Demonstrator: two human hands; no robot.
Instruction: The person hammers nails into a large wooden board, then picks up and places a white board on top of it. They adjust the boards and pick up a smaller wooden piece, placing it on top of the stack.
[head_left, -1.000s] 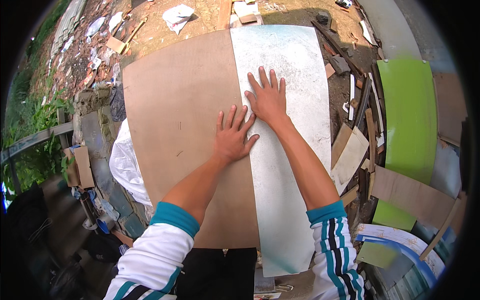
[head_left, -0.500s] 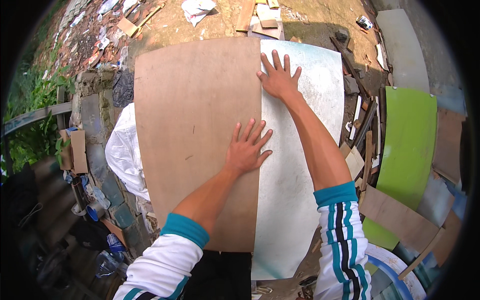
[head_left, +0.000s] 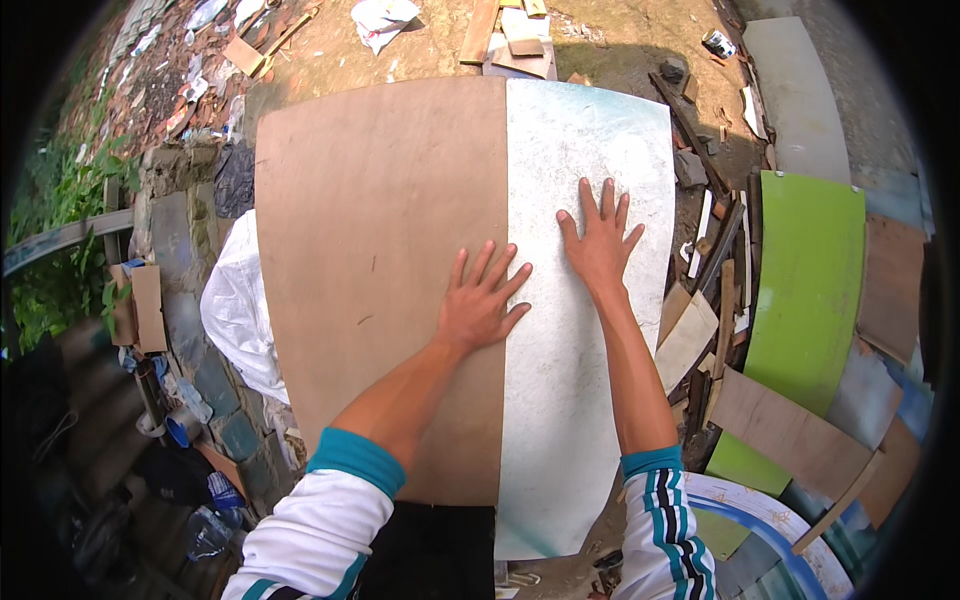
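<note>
A brown plywood sheet (head_left: 380, 180) lies in front of me, its straight right edge running along a whitish, scuffed sheet (head_left: 560, 420). I cannot tell whether the brown one overlaps the white one or only meets it. My left hand (head_left: 478, 300) is flat on the brown sheet with fingers spread, its thumb and fingertips reaching the seam. On the white sheet my right hand (head_left: 602, 235) rests palm down, fingers apart, right of the seam and a little farther away than the left. Neither hand holds anything.
A white sack (head_left: 240, 305) bulges beside a low stone wall (head_left: 185, 250) at left. On the right lie wood scraps (head_left: 725, 300), a green panel (head_left: 810, 290) and a brown board (head_left: 790, 430). A tin can (head_left: 717, 43) and a white plastic bag (head_left: 383, 22) lie beyond the sheets.
My right hand has slid nearer to me along the white sheet and away from the seam. My left hand stays at about the same spot on the brown sheet.
</note>
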